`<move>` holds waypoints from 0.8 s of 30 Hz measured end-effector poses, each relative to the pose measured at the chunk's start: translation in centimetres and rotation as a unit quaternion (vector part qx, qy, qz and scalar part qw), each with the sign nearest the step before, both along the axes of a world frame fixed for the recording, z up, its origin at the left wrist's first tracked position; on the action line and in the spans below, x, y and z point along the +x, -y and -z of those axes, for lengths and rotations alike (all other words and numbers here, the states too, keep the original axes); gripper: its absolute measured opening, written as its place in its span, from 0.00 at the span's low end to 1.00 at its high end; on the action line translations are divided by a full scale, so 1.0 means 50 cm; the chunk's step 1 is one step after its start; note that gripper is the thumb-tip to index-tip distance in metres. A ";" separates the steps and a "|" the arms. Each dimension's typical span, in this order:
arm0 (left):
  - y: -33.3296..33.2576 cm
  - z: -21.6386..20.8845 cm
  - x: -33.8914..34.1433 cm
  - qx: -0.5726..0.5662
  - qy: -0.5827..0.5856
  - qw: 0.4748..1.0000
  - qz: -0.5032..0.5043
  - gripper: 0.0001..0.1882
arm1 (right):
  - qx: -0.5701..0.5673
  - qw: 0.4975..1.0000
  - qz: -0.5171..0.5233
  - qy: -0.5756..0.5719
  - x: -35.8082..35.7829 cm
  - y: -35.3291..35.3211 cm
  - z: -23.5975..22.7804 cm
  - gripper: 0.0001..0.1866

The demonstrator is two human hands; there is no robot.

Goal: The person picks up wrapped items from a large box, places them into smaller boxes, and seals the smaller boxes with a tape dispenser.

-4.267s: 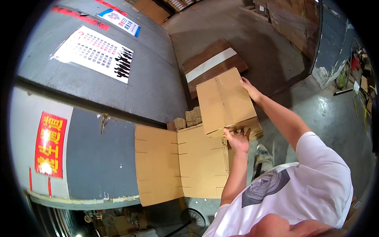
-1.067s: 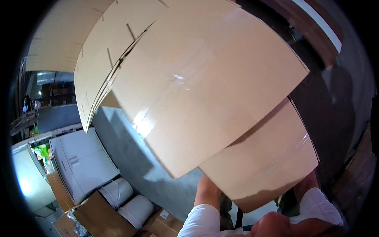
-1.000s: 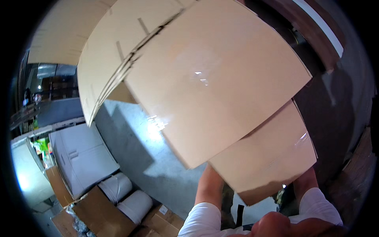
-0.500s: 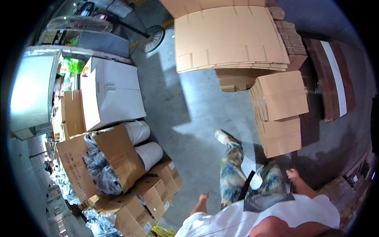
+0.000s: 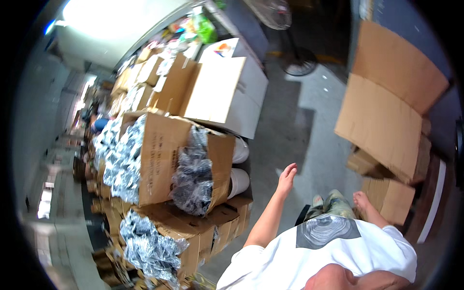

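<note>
Nearest: white shirt (image 5: 328, 251) with dark print, patterned trousers (image 5: 338, 205) beyond its hem. Left hand (image 5: 287, 180) hung over the grey floor (image 5: 314, 140), fingers extended and pointing away from the body, slightly right; open, gripping nothing. Right hand (image 5: 361, 200) was just beside the left side of the cardboard box (image 5: 397, 204), fingers bent; couldn't tell how far they were closed, or whether they touched the box.

Box sat on the near right part of the floor, at the near edge of the large cardboard sheet (image 5: 382, 125). Its plain right-hand face was longer near-to-far, far end leaning a little right; long axis of the whole box not clear. Right of it a white strip (image 5: 434, 203) ran roughly the same way.

Sheet lay with its long axis running far left to near right, a flap (image 5: 398, 63) folded up along its far right edge.

Left side of floor: cartons (image 5: 198, 239) near, then an open carton (image 5: 157, 159) with plastic-wrapped bundles (image 5: 192, 179), opening tilted toward the floor's middle. Two white buckets (image 5: 240, 181) right beside it. Farther, a white cabinet (image 5: 251, 104) along the floor's left edge; at the far edge, a standing fan (image 5: 292, 43). Blurry overall.
</note>
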State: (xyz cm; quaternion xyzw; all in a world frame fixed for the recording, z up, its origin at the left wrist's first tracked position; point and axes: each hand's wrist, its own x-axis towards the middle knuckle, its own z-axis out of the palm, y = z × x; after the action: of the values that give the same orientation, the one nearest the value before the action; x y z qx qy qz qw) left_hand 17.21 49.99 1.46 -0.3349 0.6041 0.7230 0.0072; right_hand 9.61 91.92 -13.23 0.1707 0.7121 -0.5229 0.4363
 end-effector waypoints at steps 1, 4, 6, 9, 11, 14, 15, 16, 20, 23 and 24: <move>0.038 -0.030 -0.026 -0.017 -0.016 1.000 -0.001 0.22 | 0.011 0.999 -0.052 -0.002 -0.041 0.043 -0.029 0.08; 0.156 -0.038 -0.081 -0.130 0.008 0.990 0.055 0.24 | 0.001 0.987 -0.161 0.006 -0.163 0.110 -0.036 0.12; 0.247 -0.056 -0.141 -0.287 0.046 0.949 0.121 0.25 | 0.040 0.979 -0.200 0.024 -0.250 0.141 -0.024 0.11; 0.408 -0.049 -0.194 -0.366 0.111 0.919 0.096 0.24 | 0.104 0.962 -0.250 0.030 -0.386 0.271 -0.007 0.10; 0.505 -0.048 -0.234 -0.444 0.160 0.878 0.081 0.23 | 0.126 0.953 -0.275 0.000 -0.501 0.381 -0.003 0.10; 0.605 -0.115 -0.293 -0.488 0.095 0.867 -0.043 0.22 | 0.133 0.940 -0.305 -0.080 -0.699 0.578 -0.004 0.09; 0.638 -0.149 -0.290 -0.497 0.090 0.857 -0.097 0.22 | 0.121 0.932 -0.321 -0.114 -0.765 0.665 -0.010 0.09; 0.668 -0.189 -0.279 -0.509 0.084 0.843 -0.152 0.21 | 0.105 0.924 -0.333 -0.155 -0.832 0.773 -0.021 0.08; 0.777 -0.448 -0.179 -0.630 0.024 0.682 -0.370 0.15 | -0.062 0.888 -0.357 -0.282 -1.080 1.249 -0.076 0.05; 0.895 -0.631 0.046 -0.725 0.148 0.488 -0.462 0.11 | -0.218 0.756 -0.476 -0.393 -0.980 1.682 -0.302 0.13; 0.917 -0.664 0.102 -0.698 0.203 0.474 -0.497 0.13 | -0.231 0.754 -0.495 -0.364 -0.917 1.765 -0.349 0.14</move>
State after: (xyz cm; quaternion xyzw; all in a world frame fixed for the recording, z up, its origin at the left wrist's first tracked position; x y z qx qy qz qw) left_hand 22.33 4.15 34.66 -0.6109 0.6232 -0.1429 -0.4670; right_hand -36.25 3.69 4.22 -0.5150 0.6598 -0.4046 0.3684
